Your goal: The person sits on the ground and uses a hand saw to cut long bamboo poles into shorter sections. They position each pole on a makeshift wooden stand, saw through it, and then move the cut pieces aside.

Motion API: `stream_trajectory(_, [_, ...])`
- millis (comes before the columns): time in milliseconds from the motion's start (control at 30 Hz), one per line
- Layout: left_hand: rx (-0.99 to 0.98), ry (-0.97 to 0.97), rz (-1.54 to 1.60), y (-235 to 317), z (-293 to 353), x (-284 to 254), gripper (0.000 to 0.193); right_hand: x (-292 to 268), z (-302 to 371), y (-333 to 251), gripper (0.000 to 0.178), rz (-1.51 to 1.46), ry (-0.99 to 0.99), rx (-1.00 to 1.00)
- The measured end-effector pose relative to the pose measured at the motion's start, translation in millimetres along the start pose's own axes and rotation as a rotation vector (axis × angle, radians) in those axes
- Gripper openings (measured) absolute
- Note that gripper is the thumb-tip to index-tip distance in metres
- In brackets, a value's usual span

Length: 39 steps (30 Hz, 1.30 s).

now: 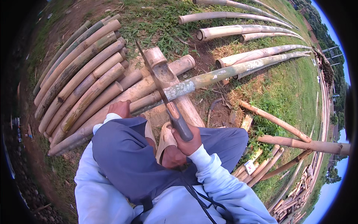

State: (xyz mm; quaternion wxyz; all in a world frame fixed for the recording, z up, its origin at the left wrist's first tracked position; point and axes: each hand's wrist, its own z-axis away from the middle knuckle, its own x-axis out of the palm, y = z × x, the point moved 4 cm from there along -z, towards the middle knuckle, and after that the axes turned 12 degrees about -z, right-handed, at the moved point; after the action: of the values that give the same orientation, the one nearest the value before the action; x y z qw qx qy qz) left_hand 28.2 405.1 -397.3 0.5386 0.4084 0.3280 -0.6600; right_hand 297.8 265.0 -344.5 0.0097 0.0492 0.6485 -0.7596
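Observation:
My right hand [187, 140] is closed round the dark handle of a handsaw [153, 72]. The saw's long blade points away and to the left, crossing a long bamboo pole [212, 77] with mottled green and whitish skin. Whether the teeth have cut into it, I cannot tell. Left of the blade, my left hand [120, 109] grips the bamboo close to my knee, its fingers partly hidden. Beneath the pole lies a thick bamboo support [190, 112] with a notch cut in its upper part. My feet are beside the support, below the blade.
Several cut bamboo lengths [80, 80] lie stacked at the left. More long poles [246, 30] stretch away over the grass at the upper right. A bamboo frame [304, 145] stands to my right, with short pieces [263, 170] near it.

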Motion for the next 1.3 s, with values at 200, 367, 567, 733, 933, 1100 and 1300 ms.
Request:
stream_trajectory(200, [-0.018, 0.011, -0.035, -5.2, 16.4, 0.4, 0.086, -42.5, 124.1, -58.9, 0.038, 0.129, -0.096, 0.14])
stream_trajectory(367, [-0.025, -0.038, -0.004, -0.1, 7.9, -6.1, 0.095, -14.0, 27.0, -5.7, 0.016, 0.048, -0.064, 0.012])
stream_trajectory(567, [0.004, 0.018, 0.015, -5.6, 8.4, -2.7, 0.086, -18.8, 53.5, -16.9, 0.013, 0.038, -0.074, 0.101])
stream_trajectory(733, [-0.028, -0.03, -0.012, -8.8, 11.4, 2.9, 0.086, -52.6, 132.3, -56.6, 0.038, 0.121, -0.102, 0.124])
stream_trajectory(933, [0.036, 0.022, -0.019, -3.9, -3.4, 7.3, 0.106, 2.3, -11.5, 4.9, 0.014, -0.024, -0.016, -0.13])
stream_trajectory(1100, [0.072, 0.097, -0.041, -9.8, 8.9, 7.3, 0.085, -25.9, 70.0, -25.4, 0.019, 0.0, -0.103, 0.03])
stream_trajectory(1300, [0.057, 0.029, 0.011, -7.0, 4.9, 10.5, 0.097, -39.7, 79.8, -31.8, 0.025, 0.029, -0.113, 0.036])
